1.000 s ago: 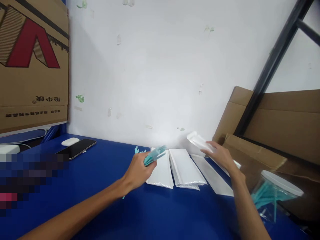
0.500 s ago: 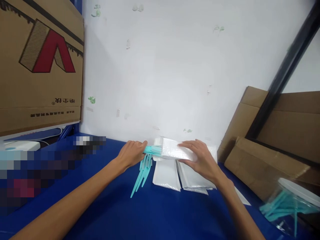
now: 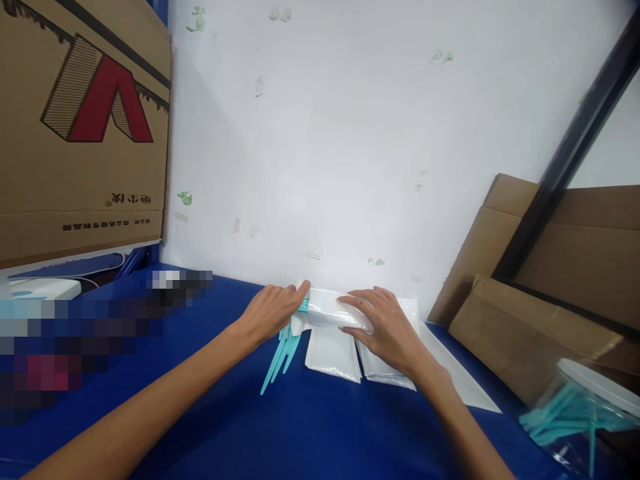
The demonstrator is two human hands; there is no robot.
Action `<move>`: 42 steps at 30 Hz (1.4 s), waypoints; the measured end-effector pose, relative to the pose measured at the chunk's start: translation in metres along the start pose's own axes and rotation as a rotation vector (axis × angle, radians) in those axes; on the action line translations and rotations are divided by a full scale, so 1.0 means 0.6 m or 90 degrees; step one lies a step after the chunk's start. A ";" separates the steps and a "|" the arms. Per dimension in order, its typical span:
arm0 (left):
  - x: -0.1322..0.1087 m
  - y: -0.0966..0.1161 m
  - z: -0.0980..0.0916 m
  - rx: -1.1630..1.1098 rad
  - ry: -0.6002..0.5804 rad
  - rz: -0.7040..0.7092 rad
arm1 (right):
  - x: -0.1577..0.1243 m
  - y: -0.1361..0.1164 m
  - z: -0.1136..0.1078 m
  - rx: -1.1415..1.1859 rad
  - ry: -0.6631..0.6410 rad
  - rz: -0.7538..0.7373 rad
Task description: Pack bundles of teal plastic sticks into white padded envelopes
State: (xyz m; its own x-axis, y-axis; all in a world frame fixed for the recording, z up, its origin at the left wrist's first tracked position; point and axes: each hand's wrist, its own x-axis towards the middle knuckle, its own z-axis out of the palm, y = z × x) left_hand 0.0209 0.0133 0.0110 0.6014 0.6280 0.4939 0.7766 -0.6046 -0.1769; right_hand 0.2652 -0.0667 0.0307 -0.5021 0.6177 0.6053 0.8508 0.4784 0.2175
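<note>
My left hand [image 3: 274, 308] is closed round a bundle of slim teal plastic sticks [image 3: 304, 305], whose kind I cannot make out. Their far ends are inside a white bubble-wrap pouch [image 3: 327, 308], and my fingers touch its left end. From the right, my right hand [image 3: 383, 320] grips the pouch between thumb and fingers. More loose teal sticks [image 3: 281, 357] lie fanned on the blue table below my left hand. Under the held pouch lie other white bubble-wrap pouches [image 3: 333, 355], partly covered by my right hand.
A clear tub [image 3: 575, 413] with a white lid holds more teal sticks at the lower right. Folded cardboard [image 3: 535, 333] leans along the right side. A large printed carton [image 3: 100, 173] stands on the left. The white wall [image 3: 310, 167] bounds the blue table [image 3: 240, 433] behind.
The teal bundle has gone deeper into the pouch, with only a short length showing now. My left hand has moved right, up to the pouch's end, and my right hand slightly left.
</note>
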 end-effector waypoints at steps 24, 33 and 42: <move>-0.011 -0.003 -0.080 0.075 0.181 0.029 | 0.022 -0.112 0.014 0.073 0.067 0.102; -0.013 0.028 -0.070 -0.046 0.390 0.123 | 0.023 -0.100 0.007 0.090 0.122 0.139; -0.016 0.034 -0.040 -0.464 0.705 0.023 | 0.021 -0.071 -0.016 0.088 0.304 0.205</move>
State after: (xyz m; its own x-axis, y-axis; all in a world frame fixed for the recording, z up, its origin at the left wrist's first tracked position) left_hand 0.0260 -0.0170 0.0232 -0.1212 0.0877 0.9888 0.2761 -0.9538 0.1184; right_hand 0.2241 -0.0852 0.0365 -0.0692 0.4109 0.9091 0.9047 0.4098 -0.1164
